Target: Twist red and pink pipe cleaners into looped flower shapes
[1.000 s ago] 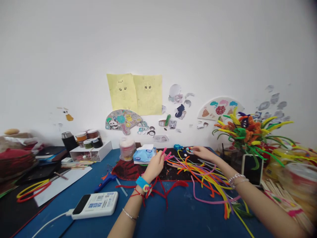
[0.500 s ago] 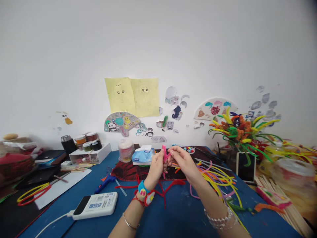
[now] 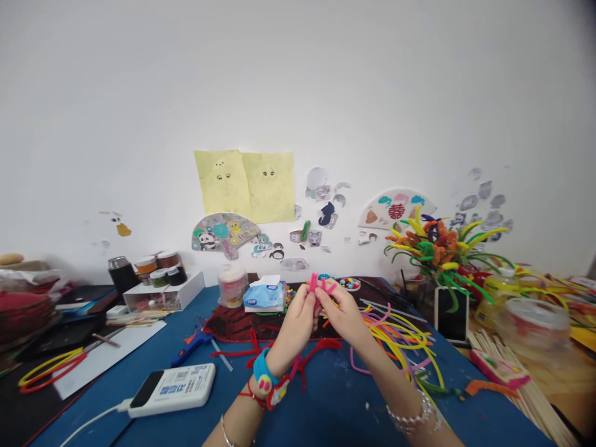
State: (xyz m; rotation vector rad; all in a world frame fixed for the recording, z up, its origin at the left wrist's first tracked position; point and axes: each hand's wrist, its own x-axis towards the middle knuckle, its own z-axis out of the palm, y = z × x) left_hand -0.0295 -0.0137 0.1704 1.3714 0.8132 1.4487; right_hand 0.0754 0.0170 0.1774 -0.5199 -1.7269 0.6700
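Both hands meet above the middle of the blue table, pinching pink pipe cleaners point(image 3: 313, 281) between thumbs and fingers. My left hand point(image 3: 300, 316) is closed on their left side, with a pink end trailing below near the wrist. My right hand point(image 3: 342, 313) is closed on the right side, its thumb tip beside the left thumb. Short pink ends stick up above the fingertips; the rest is hidden in the hands. Beneath the hands lie red pipe cleaners point(image 3: 326, 344), twisted into a branching shape. To the right is a loose heap of yellow, orange and purple pipe cleaners point(image 3: 400, 338).
A white power bank point(image 3: 186, 390) with a cable lies at front left, near a blue glue gun point(image 3: 190, 349). Behind stand a tissue pack point(image 3: 264, 298) and a plastic tub point(image 3: 233, 285). A pipe-cleaner bouquet point(image 3: 442, 248) and a phone point(image 3: 451, 313) stand at right.
The hands have drawn closer together, with the right thumb now against the pink pipe cleaners, whose upper ends have spread. The camera view has shifted slightly.
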